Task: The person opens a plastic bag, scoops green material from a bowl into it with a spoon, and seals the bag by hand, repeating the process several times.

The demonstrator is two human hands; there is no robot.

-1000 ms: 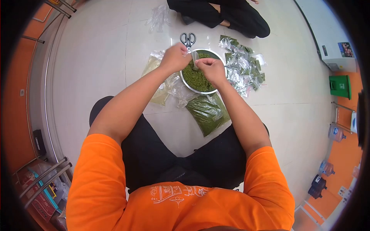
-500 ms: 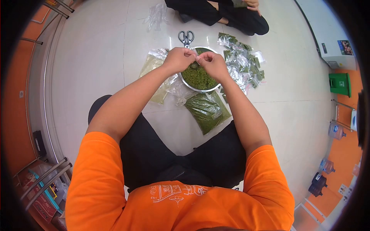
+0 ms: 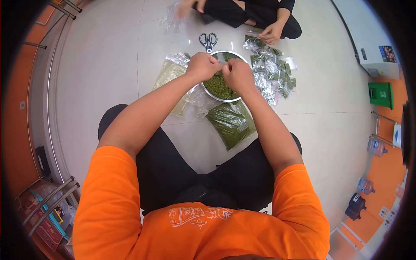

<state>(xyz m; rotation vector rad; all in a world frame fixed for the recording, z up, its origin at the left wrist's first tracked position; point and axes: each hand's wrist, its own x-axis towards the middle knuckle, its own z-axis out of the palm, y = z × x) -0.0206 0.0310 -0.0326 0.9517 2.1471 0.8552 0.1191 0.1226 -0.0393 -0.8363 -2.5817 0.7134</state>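
Note:
My left hand (image 3: 203, 66) and my right hand (image 3: 238, 74) meet over a metal bowl (image 3: 220, 99) of moist green crumbly stuff (image 3: 219, 89). Both are closed, thumbs and fingertips pinching a small clear plastic bag (image 3: 220, 59) that is mostly hidden by the hands. What it holds cannot be made out. Black-handled scissors (image 3: 208, 42) lie at the bowl's far left rim. A larger clear bag of green stuff (image 3: 232, 126) rests on the floor between the bowl and my legs.
Right of the bowl lies a pile of small filled zip bags (image 3: 273, 71). A pale yellowish plastic bag (image 3: 167, 84) and crumpled clear plastic (image 3: 201, 103) sit on the left. Opposite, another person's hand (image 3: 272, 33) touches a small bag; their other hand (image 3: 185, 8) is blurred near loose plastic.
My right hand has turned, its fingers curling inward, while both hands stay over the bowl. The other person has lowered one hand to the bag pile and reached the other towards the loose plastic.

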